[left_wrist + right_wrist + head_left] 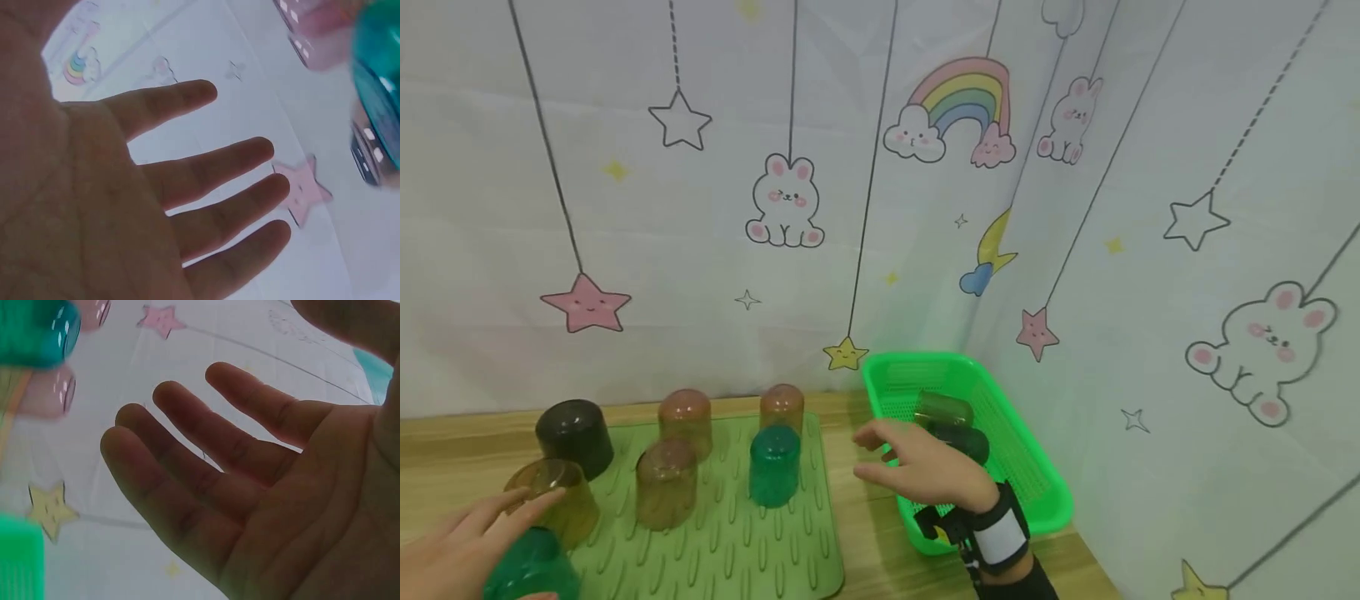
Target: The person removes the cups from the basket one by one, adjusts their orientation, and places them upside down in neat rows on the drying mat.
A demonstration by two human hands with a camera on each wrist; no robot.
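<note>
My left hand (pixel 463 542), fingers extended, is at the near left beside a teal cup (pixel 531 567), which it partly hides. An amber cup (pixel 561 500) stands just beyond its fingertips. The left wrist view shows the bare palm and spread fingers (pixel 206 169) with nothing in them. My right hand (pixel 917 462) is loosely spread over the left rim of a green basket (pixel 1045 492); its palm is bare too. Upturned cups stand on a green mat (pixel 715 558): a dark one (pixel 576 437), a brownish one (pixel 666 487), two pinkish ones and another teal cup (pixel 775 467).
Inside the basket lie an olive cup (pixel 943 408) and a dark cup (pixel 962 442) on their sides. The mat and basket rest on a wooden table (pixel 857 533). A white printed cloth (pixel 700 250) stands behind and along the right side.
</note>
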